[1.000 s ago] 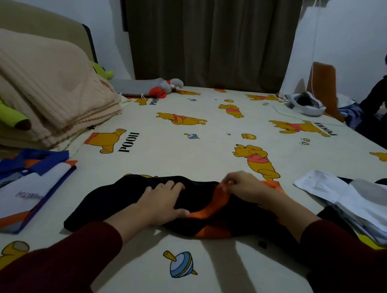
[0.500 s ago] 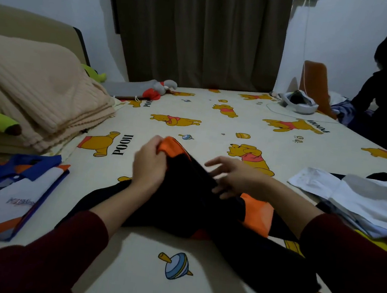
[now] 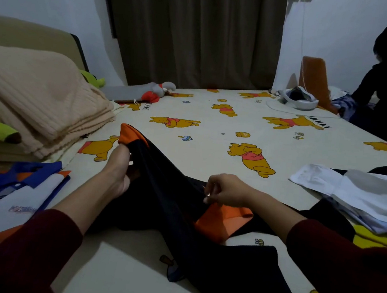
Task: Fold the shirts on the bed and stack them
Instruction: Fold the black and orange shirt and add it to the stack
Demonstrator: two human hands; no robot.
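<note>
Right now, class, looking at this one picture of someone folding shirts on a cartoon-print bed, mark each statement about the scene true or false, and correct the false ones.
1. The left hand grips the black shirt with orange trim. True.
2. The folded blue, white and orange shirt lies to the right of the black shirt. False: it lies to the left.
3. The beige ribbed blanket is spread flat over the bed. False: it sits folded in a pile.
4. White garments lie at the right edge of the cartoon-print bedsheet. True.
</note>
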